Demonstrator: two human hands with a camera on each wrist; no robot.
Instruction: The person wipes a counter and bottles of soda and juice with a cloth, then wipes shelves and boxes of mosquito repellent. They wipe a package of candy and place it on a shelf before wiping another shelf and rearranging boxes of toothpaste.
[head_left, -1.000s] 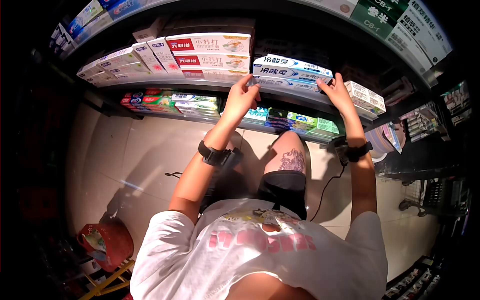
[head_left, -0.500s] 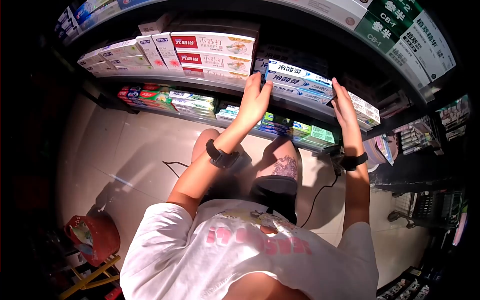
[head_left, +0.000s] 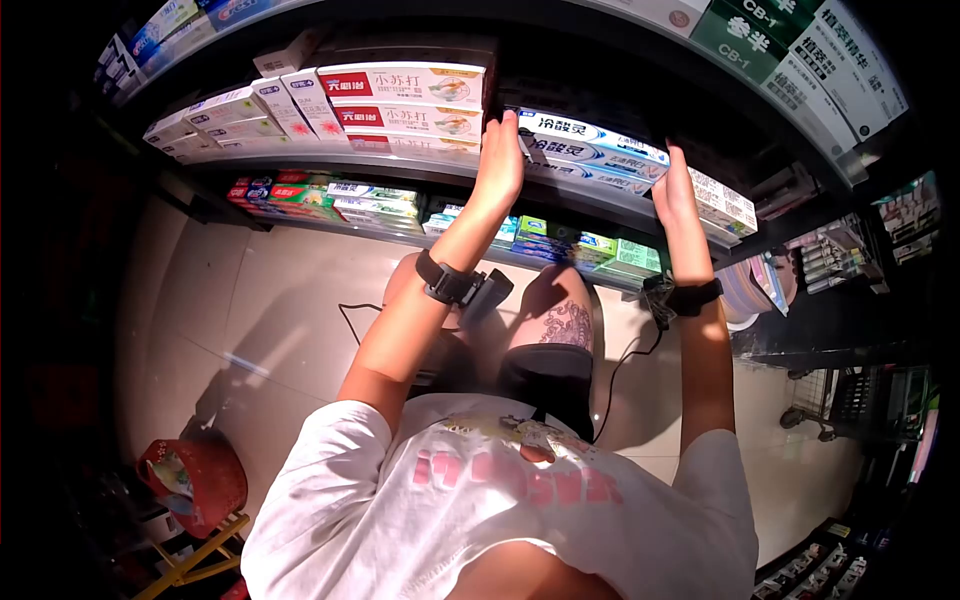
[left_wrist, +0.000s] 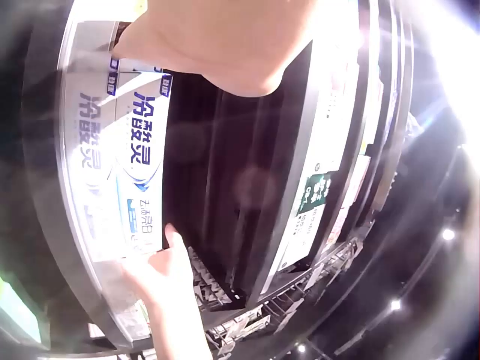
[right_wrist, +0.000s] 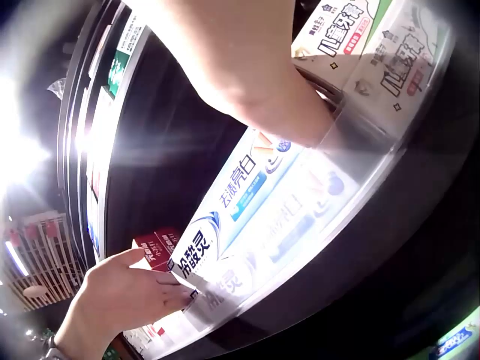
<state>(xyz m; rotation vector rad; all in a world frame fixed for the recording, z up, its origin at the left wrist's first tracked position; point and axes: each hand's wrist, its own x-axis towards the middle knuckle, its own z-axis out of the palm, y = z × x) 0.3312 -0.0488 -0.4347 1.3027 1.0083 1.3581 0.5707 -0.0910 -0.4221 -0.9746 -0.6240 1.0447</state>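
White-and-blue toothpaste boxes (head_left: 585, 155) lie stacked lengthwise at the front of a shelf, with a clear lip in front of the lower ones. My left hand (head_left: 502, 165) stands upright at the stack's left end, fingers straight and pointing into the shelf. At the other end, my right hand (head_left: 677, 195) is held much the same way, its palm side toward the boxes. The left wrist view shows the top toothpaste box (left_wrist: 142, 150) between both hands. Fingertips meet its left end in the right wrist view, where the right hand's fingers are hidden behind the wrist.
White-and-red toothpaste boxes (head_left: 405, 100) are piled left of the left hand. Beyond the right hand sit white children's toothpaste boxes (head_left: 722, 208). Green and blue boxes (head_left: 560, 240) fill the lower shelf (head_left: 400, 237). A red basket (head_left: 205, 485) stands on the floor behind at left.
Both hands went from bent fingers at the stack's front corners to straight fingers along its ends. The top boxes now line up more evenly with those beneath. The head view shifted slightly.
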